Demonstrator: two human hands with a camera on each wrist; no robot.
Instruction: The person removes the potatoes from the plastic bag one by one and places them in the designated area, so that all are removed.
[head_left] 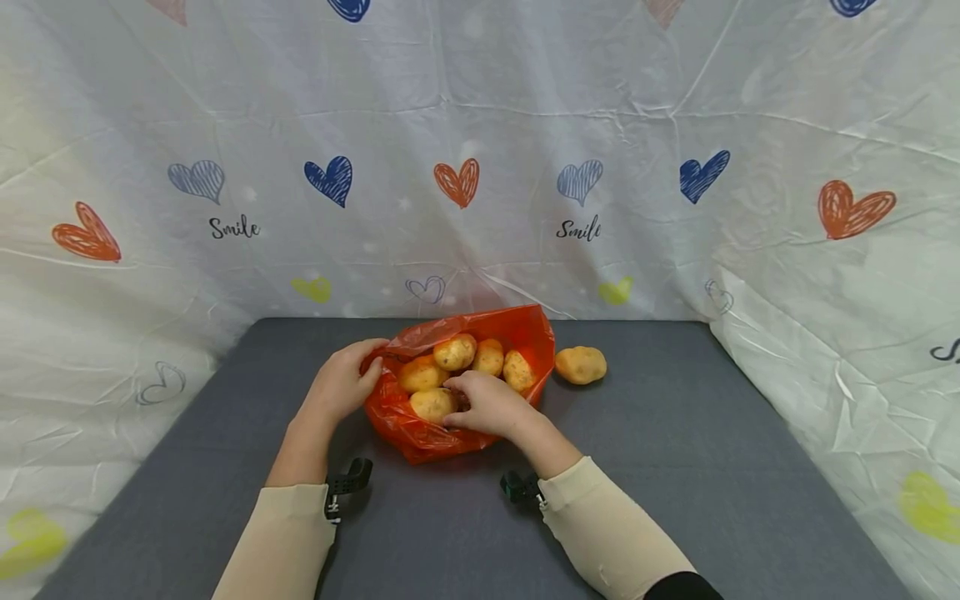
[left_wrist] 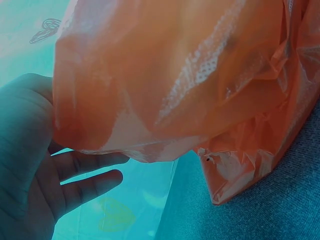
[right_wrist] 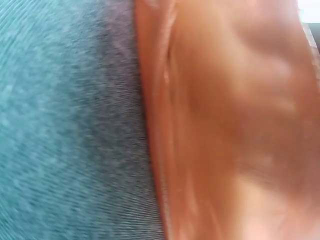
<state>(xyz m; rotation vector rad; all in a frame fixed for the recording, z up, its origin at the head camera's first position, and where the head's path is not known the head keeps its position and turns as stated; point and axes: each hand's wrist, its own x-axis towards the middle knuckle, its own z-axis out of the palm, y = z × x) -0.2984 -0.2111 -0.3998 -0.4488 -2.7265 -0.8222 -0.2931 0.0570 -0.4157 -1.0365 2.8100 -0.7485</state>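
An orange-red plastic bag (head_left: 427, 446) lies on its base with its mouth spread, several potatoes (head_left: 454, 352) inside. At the bag's left rim, my left hand (head_left: 347, 379) pinches the plastic; in the left wrist view two fingers (left_wrist: 95, 185) of it extend below the film. Reaching over the near rim, my right hand (head_left: 487, 402) is inside the mouth. Its thumb and fingertips are at the right end of the front potato (head_left: 432, 406); whether they grip it cannot be made out. Only blurred plastic (right_wrist: 215, 125) and cloth fill the right wrist view.
One loose potato (head_left: 581, 365) lies just right of the bag. A dark grey cloth (head_left: 660, 483) covers the table. Behind and at both sides hangs a pale sheet (head_left: 510, 217) printed with hearts, meeting the table's back edge.
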